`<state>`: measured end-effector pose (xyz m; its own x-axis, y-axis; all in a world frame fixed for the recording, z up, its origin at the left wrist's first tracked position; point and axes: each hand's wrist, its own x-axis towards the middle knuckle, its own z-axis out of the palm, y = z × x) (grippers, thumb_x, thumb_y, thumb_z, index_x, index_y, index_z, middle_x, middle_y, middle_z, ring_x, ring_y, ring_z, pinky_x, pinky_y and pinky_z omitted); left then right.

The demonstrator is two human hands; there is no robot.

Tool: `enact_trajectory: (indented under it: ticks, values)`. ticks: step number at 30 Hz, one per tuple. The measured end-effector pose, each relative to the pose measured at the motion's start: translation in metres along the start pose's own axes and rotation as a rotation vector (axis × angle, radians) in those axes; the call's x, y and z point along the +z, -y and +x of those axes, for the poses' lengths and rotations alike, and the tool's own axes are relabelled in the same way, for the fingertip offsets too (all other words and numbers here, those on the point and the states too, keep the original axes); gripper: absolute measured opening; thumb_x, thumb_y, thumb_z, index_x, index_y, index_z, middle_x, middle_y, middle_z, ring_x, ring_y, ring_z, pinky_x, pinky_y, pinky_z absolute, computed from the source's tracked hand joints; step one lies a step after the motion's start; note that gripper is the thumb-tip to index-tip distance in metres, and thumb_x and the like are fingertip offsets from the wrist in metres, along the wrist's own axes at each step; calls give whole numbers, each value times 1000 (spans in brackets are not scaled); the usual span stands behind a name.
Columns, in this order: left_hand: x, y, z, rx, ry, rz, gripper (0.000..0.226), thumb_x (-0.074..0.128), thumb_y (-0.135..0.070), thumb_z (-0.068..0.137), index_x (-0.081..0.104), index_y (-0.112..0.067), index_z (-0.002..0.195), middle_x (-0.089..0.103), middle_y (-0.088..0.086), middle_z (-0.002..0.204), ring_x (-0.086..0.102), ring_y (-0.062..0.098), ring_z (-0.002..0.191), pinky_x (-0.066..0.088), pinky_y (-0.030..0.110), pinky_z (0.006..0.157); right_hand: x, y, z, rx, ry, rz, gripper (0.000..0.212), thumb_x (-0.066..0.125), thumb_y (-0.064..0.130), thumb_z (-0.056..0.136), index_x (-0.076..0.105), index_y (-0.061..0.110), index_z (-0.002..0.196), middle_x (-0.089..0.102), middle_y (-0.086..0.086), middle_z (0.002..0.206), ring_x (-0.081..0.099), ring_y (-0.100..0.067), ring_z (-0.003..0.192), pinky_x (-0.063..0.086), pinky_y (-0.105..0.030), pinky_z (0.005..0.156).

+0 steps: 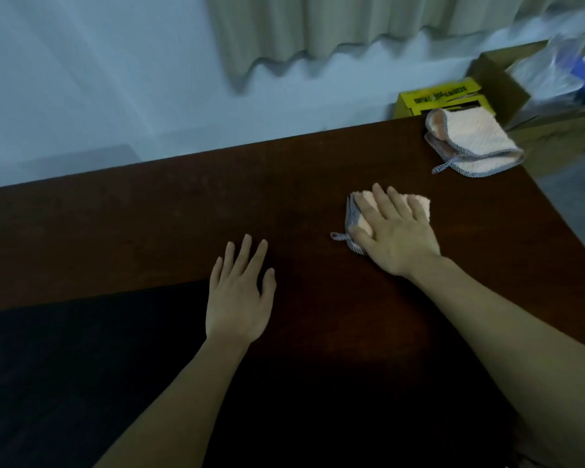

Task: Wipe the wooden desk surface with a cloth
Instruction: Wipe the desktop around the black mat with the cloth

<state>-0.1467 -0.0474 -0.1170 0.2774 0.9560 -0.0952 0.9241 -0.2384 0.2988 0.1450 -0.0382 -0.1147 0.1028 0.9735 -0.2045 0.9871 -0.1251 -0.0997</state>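
Note:
A dark brown wooden desk [149,224] fills the lower part of the view. My right hand [394,233] lies flat with straight fingers on a folded peach cloth [419,206] with a grey checked border, pressing it onto the desk right of the middle. Most of that cloth is hidden under the hand. My left hand [238,292] rests open on the bare wood, fingers spread, to the left of the cloth and nearer to me.
A second folded peach cloth [470,140] lies at the desk's far right corner. Behind it stand a yellow box [439,96] and an open cardboard box [507,86] holding plastic bags. A curtain [318,25] hangs on the pale wall behind.

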Motion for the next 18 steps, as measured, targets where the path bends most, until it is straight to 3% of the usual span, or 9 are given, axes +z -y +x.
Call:
enact_trajectory:
  ticks: [4,8,12,15,18]
  values:
    - [0,0,0,1,-10,-15,57,20,-52,105,15,-38,160,1,-11,168,-10,12,155,-1,37,127,0,38,-9,1,12,-3,73,1,63,100,-10,26,163,-10,-6,171,-10,-28,157,-2,-53,126]
    - [0,0,1,-8,-3,-15,56,23,-51,106,15,-39,160,2,-11,169,-9,12,155,-1,36,127,10,67,-85,-293,43,-5,74,2,64,100,-6,26,163,-6,-6,171,-7,-29,157,-1,-53,126]
    - [0,-2,-1,-1,-19,-28,56,23,-51,106,16,-38,160,2,-11,168,-9,12,155,-2,35,127,23,28,-103,-475,68,9,72,15,70,102,10,33,163,9,-3,169,6,-24,156,2,-47,122]
    - [0,-1,-1,5,-20,-26,56,21,-52,106,16,-37,160,2,-11,168,-10,11,155,-1,37,127,12,-15,-47,-310,-25,-44,74,9,71,98,5,32,161,14,-7,169,14,-32,157,4,-47,123]
    - [2,0,-1,11,-33,-30,57,22,-53,105,17,-38,160,3,-12,168,-10,12,155,-1,37,127,-4,-30,9,-45,-1,-8,77,3,73,95,-5,37,162,-5,-2,172,-4,-24,158,-2,-48,126]
